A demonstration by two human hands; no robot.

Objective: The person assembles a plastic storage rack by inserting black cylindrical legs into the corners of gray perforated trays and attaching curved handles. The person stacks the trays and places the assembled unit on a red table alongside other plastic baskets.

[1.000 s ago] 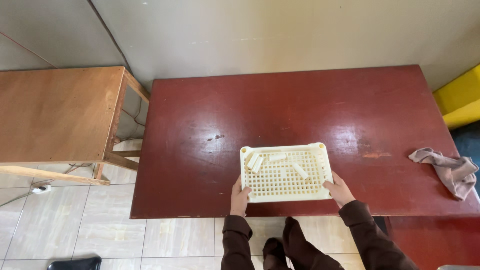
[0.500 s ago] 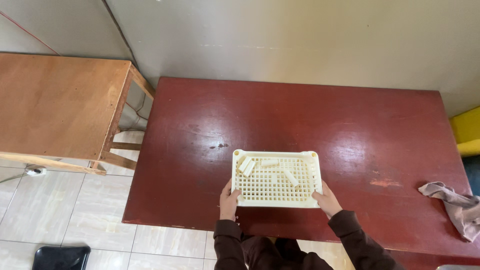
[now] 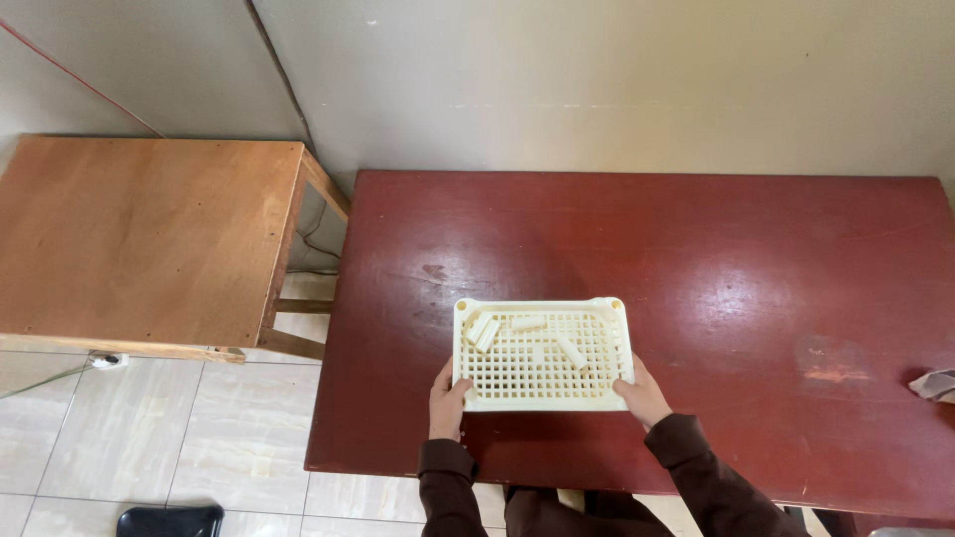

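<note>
A cream plastic tray with a grid of holes lies on the dark red table, near its front edge. Several small cream sticks lie loose in the tray, mostly toward its far side. My left hand grips the tray's near left corner. My right hand grips its near right corner. Both arms wear dark brown sleeves.
A light brown wooden table stands to the left, across a gap over pale floor tiles. A crumpled grey cloth lies at the red table's right edge. A plain wall runs behind both tables. A black object sits on the floor.
The view has shifted left, so the cloth has slid to the right edge and the yellow object is out of sight. Both hands keep their hold on the tray.
</note>
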